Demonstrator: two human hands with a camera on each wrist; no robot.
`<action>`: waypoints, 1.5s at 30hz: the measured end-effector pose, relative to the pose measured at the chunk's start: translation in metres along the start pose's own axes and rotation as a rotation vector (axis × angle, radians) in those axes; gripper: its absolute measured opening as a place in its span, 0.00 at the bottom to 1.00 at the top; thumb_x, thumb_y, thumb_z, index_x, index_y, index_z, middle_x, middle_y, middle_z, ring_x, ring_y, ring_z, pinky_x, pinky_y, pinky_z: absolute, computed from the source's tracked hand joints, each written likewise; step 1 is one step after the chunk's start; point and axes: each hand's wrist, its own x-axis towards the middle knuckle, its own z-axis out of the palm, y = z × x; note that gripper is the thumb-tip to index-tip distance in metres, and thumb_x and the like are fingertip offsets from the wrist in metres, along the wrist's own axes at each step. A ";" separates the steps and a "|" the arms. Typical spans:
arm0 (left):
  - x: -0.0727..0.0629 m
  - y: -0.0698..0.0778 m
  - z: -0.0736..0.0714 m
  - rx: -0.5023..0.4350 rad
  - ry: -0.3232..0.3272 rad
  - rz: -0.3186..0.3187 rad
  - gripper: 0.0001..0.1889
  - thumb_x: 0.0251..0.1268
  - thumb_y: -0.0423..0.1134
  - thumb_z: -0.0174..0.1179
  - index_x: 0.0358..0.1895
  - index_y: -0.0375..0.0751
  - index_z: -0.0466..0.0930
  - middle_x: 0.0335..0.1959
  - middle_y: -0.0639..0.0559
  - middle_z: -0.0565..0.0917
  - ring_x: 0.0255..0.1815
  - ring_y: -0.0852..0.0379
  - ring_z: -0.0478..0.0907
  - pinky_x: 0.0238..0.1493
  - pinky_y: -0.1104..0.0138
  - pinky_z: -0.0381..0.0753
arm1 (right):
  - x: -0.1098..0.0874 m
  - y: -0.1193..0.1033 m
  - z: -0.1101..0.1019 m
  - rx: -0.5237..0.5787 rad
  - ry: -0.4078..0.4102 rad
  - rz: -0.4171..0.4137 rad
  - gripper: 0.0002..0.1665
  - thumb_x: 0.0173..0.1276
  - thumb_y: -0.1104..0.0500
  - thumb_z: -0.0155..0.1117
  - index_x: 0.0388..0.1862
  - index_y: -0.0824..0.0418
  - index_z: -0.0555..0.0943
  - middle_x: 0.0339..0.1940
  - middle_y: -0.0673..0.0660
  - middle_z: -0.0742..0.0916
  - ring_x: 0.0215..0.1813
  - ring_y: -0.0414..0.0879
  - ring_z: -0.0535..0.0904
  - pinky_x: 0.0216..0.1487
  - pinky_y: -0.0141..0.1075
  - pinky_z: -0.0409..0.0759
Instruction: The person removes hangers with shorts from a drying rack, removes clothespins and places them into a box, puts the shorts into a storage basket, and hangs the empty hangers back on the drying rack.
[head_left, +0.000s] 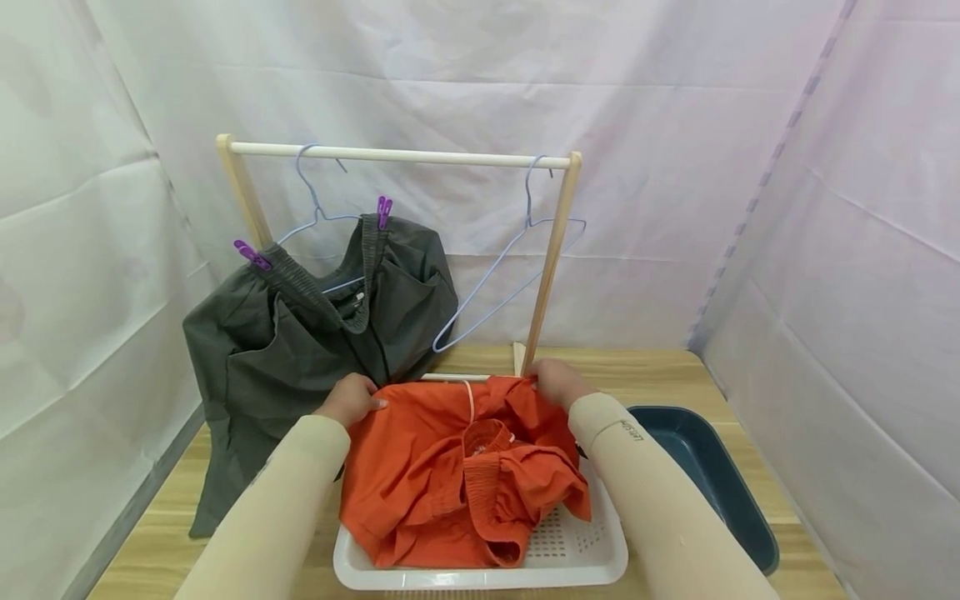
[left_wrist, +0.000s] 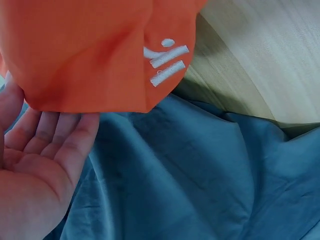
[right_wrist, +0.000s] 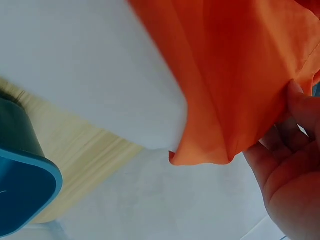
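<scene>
Orange shorts [head_left: 420,467] with an elastic waistband and a white drawstring lie bunched over a white perforated basket [head_left: 577,575]. At their far left corner my left hand [head_left: 351,402] pinches the cloth. In the left wrist view, that hand's thumb is above the hem and its fingers [left_wrist: 75,135] lie beneath it, near a white embroidered mark [left_wrist: 169,65]. My right hand [head_left: 558,383] pinches the far right edge. The right wrist view shows its thumb [right_wrist: 302,102] on the orange fabric, with a loose corner hanging beside the fingers.
Behind stands a wooden rack [head_left: 420,156]. Grey pants [head_left: 300,350] hang at its left from a blue hanger, with purple clothespins [head_left: 384,212] on the waistband. A bare blue hanger [head_left: 487,275] hangs at the right. A dark teal tray [head_left: 750,500] sits right of my right forearm.
</scene>
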 end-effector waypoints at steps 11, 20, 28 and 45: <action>-0.007 0.011 0.000 0.210 0.044 0.077 0.09 0.61 0.35 0.65 0.28 0.34 0.78 0.24 0.44 0.77 0.26 0.50 0.72 0.29 0.62 0.73 | -0.003 -0.005 -0.002 -0.020 0.031 0.016 0.12 0.65 0.70 0.56 0.32 0.58 0.84 0.30 0.53 0.83 0.32 0.48 0.72 0.35 0.37 0.71; -0.016 0.017 -0.007 0.313 0.097 0.155 0.12 0.65 0.29 0.54 0.22 0.39 0.74 0.19 0.47 0.71 0.21 0.50 0.70 0.23 0.63 0.69 | -0.008 -0.009 -0.006 -0.077 0.070 -0.025 0.09 0.65 0.69 0.58 0.32 0.60 0.85 0.31 0.54 0.85 0.33 0.48 0.76 0.38 0.39 0.76; -0.024 0.024 -0.013 0.250 0.124 0.206 0.08 0.66 0.31 0.56 0.29 0.39 0.79 0.24 0.47 0.77 0.24 0.51 0.72 0.26 0.64 0.71 | -0.021 -0.014 -0.017 -0.109 0.123 -0.107 0.13 0.61 0.73 0.54 0.30 0.60 0.83 0.29 0.54 0.84 0.31 0.47 0.76 0.35 0.38 0.75; -0.084 0.057 -0.004 0.207 0.314 0.517 0.04 0.58 0.29 0.66 0.35 0.39 0.83 0.31 0.49 0.81 0.31 0.52 0.77 0.38 0.58 0.83 | -0.079 -0.029 -0.021 0.060 0.330 -0.095 0.09 0.65 0.70 0.59 0.37 0.62 0.85 0.36 0.56 0.87 0.38 0.49 0.82 0.40 0.42 0.83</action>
